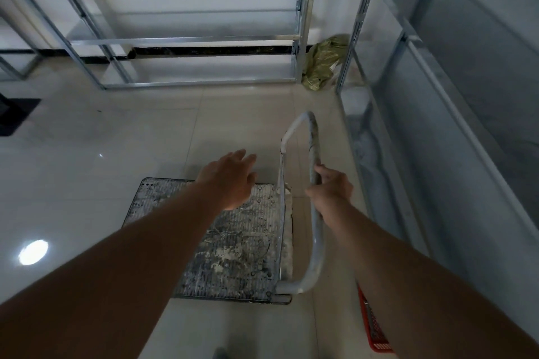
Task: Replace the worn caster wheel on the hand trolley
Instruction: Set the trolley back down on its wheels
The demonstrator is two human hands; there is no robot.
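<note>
The hand trolley [233, 242] stands on the pale tiled floor [87, 154], its grimy deck bearing no legible writing. The right hand [329, 189] grips its handle [316, 230]; the left hand [230, 178] hovers above the deck, fingers spread.

One trolley [233, 242], two hands, three metal shelf racks [186, 38], one green bag [322, 63], one red basket [374, 326].
</note>
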